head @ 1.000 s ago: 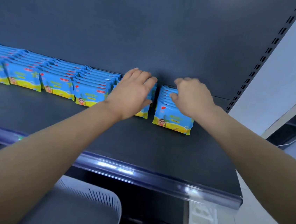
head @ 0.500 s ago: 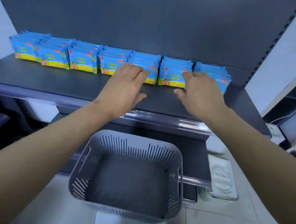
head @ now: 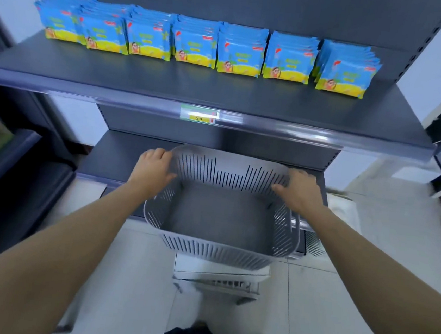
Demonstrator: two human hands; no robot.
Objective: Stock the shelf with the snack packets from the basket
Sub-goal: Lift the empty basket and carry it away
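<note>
Holding basket (head: 218, 251) corners, left grip (head: 156, 167), right grip (head: 299, 192)

Cool, even light from above the shelf (head: 222, 90) leaves a pale glare streak along its front edge and deep shade beneath it. The shelf's ends bow outward, and the floor (head: 336, 301) below it is smeared.

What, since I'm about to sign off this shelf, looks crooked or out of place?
Only the rightmost stack of snack packets on the shelf: it looks fanned and turned slightly against the straight row. Nothing spilled or damaged; the basket is empty.
</note>
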